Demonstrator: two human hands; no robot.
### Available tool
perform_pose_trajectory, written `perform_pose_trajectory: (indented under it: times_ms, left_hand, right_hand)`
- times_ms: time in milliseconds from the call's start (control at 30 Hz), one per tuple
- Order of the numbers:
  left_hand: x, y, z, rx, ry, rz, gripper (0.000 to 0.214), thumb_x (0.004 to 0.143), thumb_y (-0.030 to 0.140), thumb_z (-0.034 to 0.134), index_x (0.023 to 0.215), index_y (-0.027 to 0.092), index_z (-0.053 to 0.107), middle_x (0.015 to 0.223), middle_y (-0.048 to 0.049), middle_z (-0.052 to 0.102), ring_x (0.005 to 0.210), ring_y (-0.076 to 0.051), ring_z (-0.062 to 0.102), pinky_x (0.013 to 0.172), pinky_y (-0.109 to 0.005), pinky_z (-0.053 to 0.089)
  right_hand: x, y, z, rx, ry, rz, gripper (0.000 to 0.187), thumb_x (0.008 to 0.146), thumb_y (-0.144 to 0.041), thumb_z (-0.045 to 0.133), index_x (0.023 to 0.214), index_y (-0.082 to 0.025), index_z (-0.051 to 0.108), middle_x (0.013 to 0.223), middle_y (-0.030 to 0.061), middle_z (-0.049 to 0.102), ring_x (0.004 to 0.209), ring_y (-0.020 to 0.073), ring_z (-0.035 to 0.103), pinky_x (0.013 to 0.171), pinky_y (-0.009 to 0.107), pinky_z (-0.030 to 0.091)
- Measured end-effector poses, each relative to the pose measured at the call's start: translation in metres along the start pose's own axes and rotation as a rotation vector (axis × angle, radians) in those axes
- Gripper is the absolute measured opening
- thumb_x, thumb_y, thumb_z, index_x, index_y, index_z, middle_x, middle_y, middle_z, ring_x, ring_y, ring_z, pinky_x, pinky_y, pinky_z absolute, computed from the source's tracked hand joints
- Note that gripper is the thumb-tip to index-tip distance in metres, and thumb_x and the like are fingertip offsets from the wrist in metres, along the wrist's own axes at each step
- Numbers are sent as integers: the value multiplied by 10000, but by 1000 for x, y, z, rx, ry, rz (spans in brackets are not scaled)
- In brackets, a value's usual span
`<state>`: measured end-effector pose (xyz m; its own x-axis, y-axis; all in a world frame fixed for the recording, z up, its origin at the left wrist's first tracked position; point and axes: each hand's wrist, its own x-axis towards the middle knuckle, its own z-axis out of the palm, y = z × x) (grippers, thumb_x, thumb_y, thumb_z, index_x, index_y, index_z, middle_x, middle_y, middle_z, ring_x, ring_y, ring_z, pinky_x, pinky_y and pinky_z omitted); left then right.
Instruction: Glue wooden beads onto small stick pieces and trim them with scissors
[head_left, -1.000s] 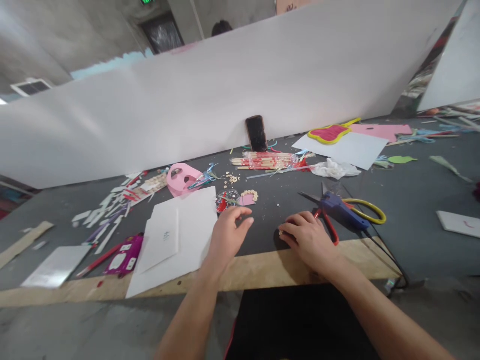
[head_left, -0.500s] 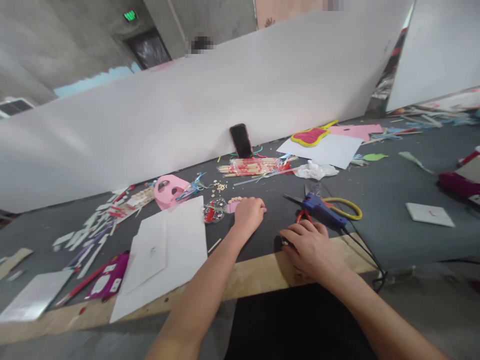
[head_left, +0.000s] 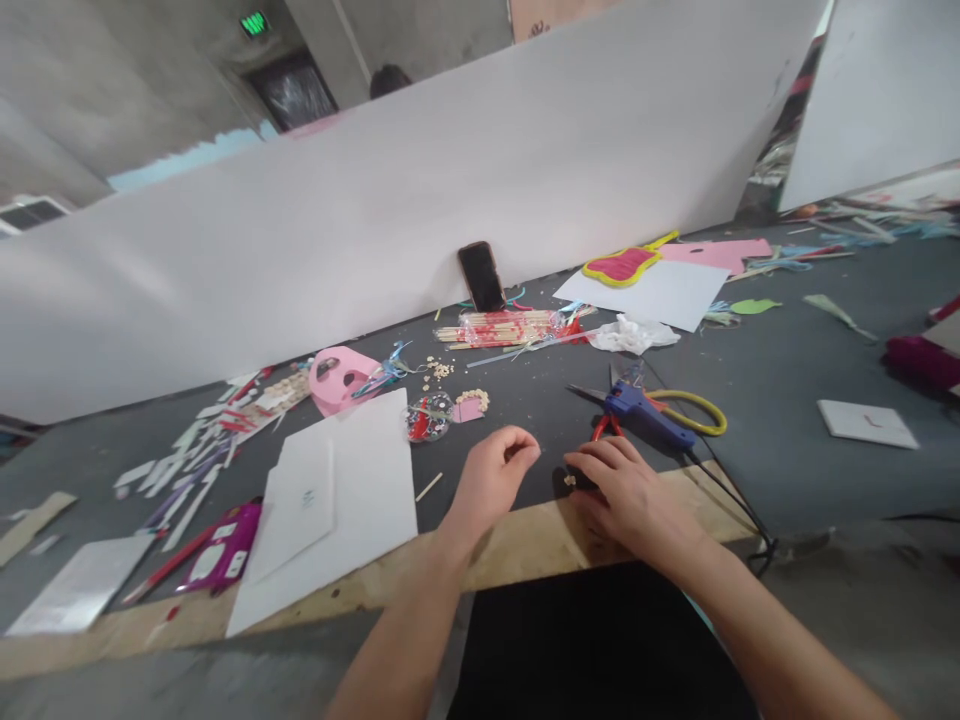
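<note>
My left hand (head_left: 493, 470) is over the dark tabletop near its front edge, thumb and fingertips pinched together; whatever is between them is hidden or too small to make out. To its right, my right hand (head_left: 619, 490) curls palm-down, with small beige pieces (head_left: 570, 481) showing at its fingertips. The inside of that hand is hidden. Beyond the left hand lies a pink card piece (head_left: 469, 409) with beige bits along its upper edge. Next to it is a clear bag of small beads and red bits (head_left: 428, 418). A blue glue gun (head_left: 646, 416) lies just beyond my right hand.
Yellow-handled scissors (head_left: 686, 412) lie by the glue gun, its cable trailing over the front edge. White paper sheets (head_left: 367, 480) are on the left. Farther back are loose beige pieces (head_left: 439, 372), bundled sticks (head_left: 502, 328), crumpled tissue (head_left: 631, 335) and a leaning phone (head_left: 481, 275).
My left hand has drawn back from the pink card piece toward the front edge and my right hand, uncovering the card. The right hand has stayed nearly in place.
</note>
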<state>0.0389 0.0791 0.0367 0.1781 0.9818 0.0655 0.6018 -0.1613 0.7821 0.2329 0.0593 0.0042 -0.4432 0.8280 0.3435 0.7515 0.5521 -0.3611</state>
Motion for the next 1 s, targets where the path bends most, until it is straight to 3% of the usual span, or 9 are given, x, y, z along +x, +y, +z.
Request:
perform_pose_trajectory:
  times_ms: [167, 300, 467, 567, 667, 867, 1000]
  left_hand:
    - [-39, -7, -5, -410, 96, -174, 137, 804, 313, 585, 774, 183, 620, 716, 10, 598, 675, -127, 520, 637, -223, 398]
    - [-58, -23, -14, -629, 316, -274, 189, 775, 359, 644, 782, 173, 616, 692, 16, 574, 636, -103, 498, 622, -208, 390]
    - [-73, -44, -29, -865, 536, -304, 241, 721, 385, 710, 775, 181, 594, 736, 23, 580, 599, -75, 473, 597, -198, 394]
    - [-78, -50, -34, -928, 596, -302, 263, 690, 383, 740, 764, 179, 591, 723, 24, 565, 595, -74, 466, 587, -197, 404]
    - [-81, -48, -31, -974, 557, -307, 256, 688, 375, 745, 758, 179, 596, 719, 25, 562, 597, -71, 461, 588, -195, 404]
    - [-79, -31, -9, -1044, 401, -343, 205, 725, 337, 725, 735, 170, 605, 721, 22, 561, 615, -67, 450, 596, -185, 385]
    - [-72, -12, 6, -1145, 277, -374, 196, 720, 321, 731, 736, 168, 610, 715, 19, 559, 612, -65, 447, 595, -184, 373]
  right_hand:
    - [2, 0, -5, 14, 11, -31, 234, 836, -186, 537, 1042, -182, 648, 1012, 101, 637, 969, 244, 537, 884, 416, 486]
    - [8, -2, -11, -45, 40, -9, 250, 890, -189, 448, 1050, -179, 640, 1005, 99, 651, 950, 240, 551, 871, 410, 481]
    - [18, 6, -18, -111, 33, 67, 284, 894, -192, 415, 1084, -187, 626, 1042, 90, 660, 960, 234, 583, 845, 385, 475]
    - [20, 14, -23, -123, 49, 152, 247, 891, -260, 448, 1035, -194, 638, 993, 81, 681, 910, 233, 613, 784, 365, 484]
    - [18, 23, -29, -135, 84, 187, 252, 907, -266, 419, 998, -196, 644, 950, 70, 693, 864, 220, 627, 756, 351, 484]
    - [1, 39, -37, -317, 267, 211, 278, 901, -302, 441, 1066, -178, 627, 1075, 116, 645, 1034, 281, 546, 922, 431, 406]
    - [-4, 52, -37, -369, 149, 311, 395, 876, -384, 481, 1176, -137, 553, 1123, 154, 616, 1012, 309, 559, 862, 447, 439]
